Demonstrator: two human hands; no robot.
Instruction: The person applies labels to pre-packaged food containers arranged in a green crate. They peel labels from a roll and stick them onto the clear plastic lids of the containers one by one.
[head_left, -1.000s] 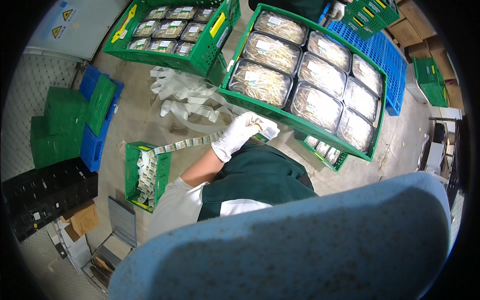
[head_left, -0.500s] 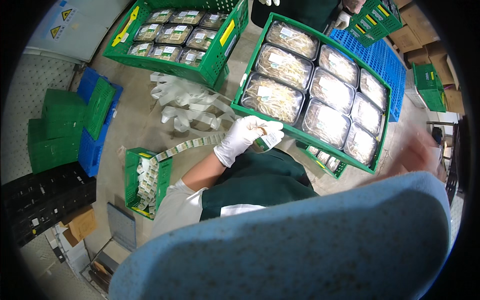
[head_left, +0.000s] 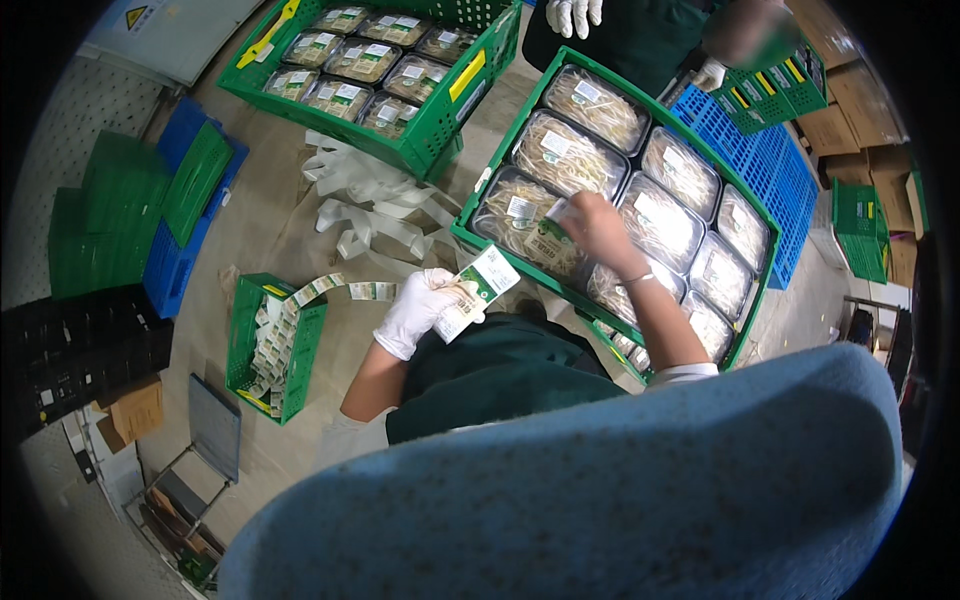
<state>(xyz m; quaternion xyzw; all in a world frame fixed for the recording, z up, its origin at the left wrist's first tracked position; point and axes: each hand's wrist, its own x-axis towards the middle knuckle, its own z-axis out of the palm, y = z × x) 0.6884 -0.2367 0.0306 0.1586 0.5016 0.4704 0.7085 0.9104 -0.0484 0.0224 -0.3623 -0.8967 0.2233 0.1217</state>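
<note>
My gloved left hand (head_left: 415, 310) grips a green-and-white printed label (head_left: 490, 275) in front of my dark green apron. A strip of labels (head_left: 372, 291) runs from that hand to a small green crate (head_left: 305, 350) filled with more of it. My bare right hand (head_left: 603, 235), fingers closed, pinches a label (head_left: 548, 243) against the near-left clear-lidded pack of bean sprouts (head_left: 505, 195). Several such packs sit in rows in a large green crate (head_left: 508, 140). My right forearm covers part of the near packs.
Another green crate (head_left: 425, 155) of labelled packs stands at the far left. White backing ribbon (head_left: 380, 200) lies heaped on the floor. Across the large crate stands a co-worker with a gloved hand (head_left: 573, 15). Blue pallets (head_left: 765, 150) and cardboard boxes (head_left: 865, 105) are at the right.
My right hand has come in from the right, where it was blurred, to the near-left pack with a label. My left hand has moved slightly left and down, its label now more exposed.
</note>
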